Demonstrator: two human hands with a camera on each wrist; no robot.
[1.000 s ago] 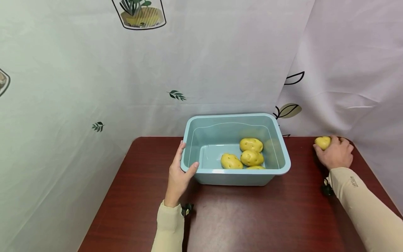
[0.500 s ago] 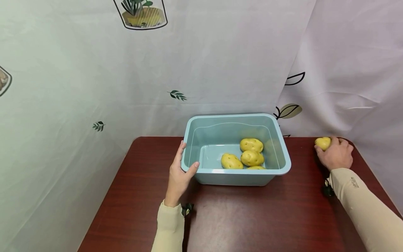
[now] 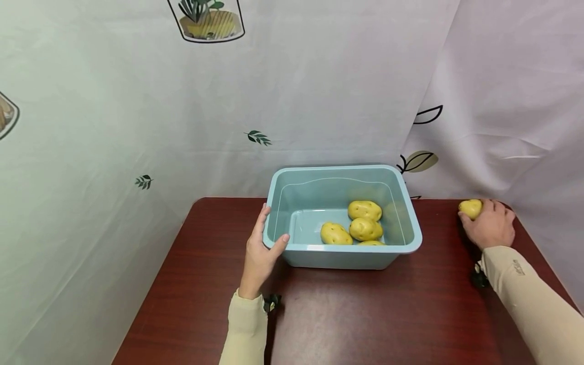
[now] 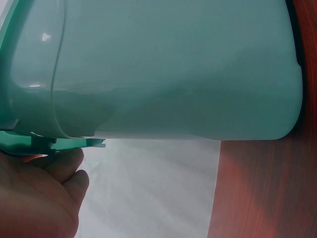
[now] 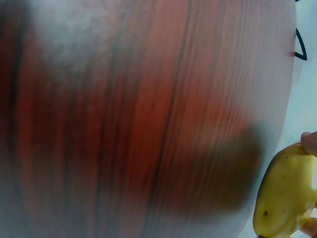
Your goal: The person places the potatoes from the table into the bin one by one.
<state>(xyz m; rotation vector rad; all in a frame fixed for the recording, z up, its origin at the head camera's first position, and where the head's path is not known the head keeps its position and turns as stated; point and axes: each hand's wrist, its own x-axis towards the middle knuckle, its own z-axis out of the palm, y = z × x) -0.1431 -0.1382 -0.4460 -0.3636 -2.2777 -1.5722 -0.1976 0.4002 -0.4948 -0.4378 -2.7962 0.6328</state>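
Note:
A light blue plastic basin (image 3: 333, 257) stands at the back of the table. My left hand (image 3: 257, 253) grips its front left corner, thumb over the rim and fingers along the outer left side. In the left wrist view the fingers (image 4: 69, 166) sit right under the rim. Inside the basin lie several yellow potatoes (image 3: 365, 229), one partly hidden by the front wall. Over at the far right corner of the table, my right hand (image 3: 493, 225) holds another potato (image 3: 470, 208). The right wrist view shows that potato (image 5: 285, 193) with fingertips around it.
The dark red wooden table (image 3: 347, 314) ends at a pale patterned cloth (image 3: 337, 91) hanging behind it. More cloth (image 3: 91, 228) hangs along the left side. A small dark device (image 3: 271, 303) is worn at the left wrist, and a similar one (image 3: 479, 276) at the right.
My right hand and the potato it holds have shifted slightly to the right. The left hand, the basin and the potatoes inside look the same.

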